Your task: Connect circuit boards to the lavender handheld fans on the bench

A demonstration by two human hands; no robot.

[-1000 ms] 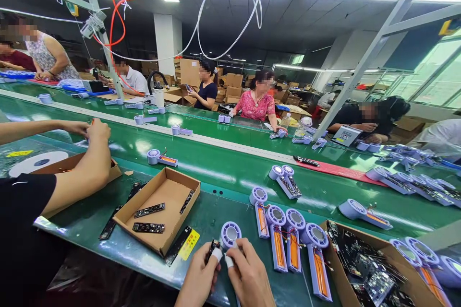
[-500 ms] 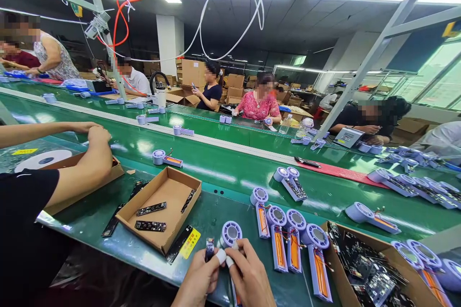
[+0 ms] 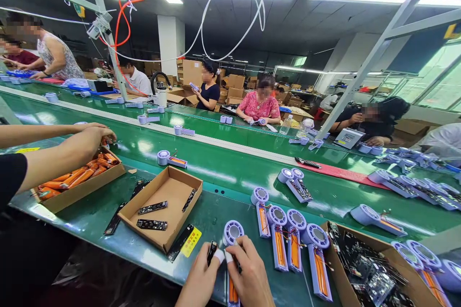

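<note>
My left hand is closed round a small black circuit board held on edge. My right hand is curled in a pinch just right of it, over a purple handheld fan. What its fingertips hold, if anything, is hidden. White covers wrap some fingertips on both hands. The fan lies face up beneath my hands, and an orange battery shows in its handle. To the right, several fans with orange batteries and loose wires lie side by side.
A cardboard tray with several boards is at left; a box of black boards stands at right. A co-worker's arm reaches over a box of orange batteries. Fans lie on the green conveyor. Other people sit across it.
The circuit board in my left hand has turned more edge-on, and my hands have moved slightly apart. Fans on the conveyor have shifted right. The co-worker's arm has shifted, uncovering the batteries.
</note>
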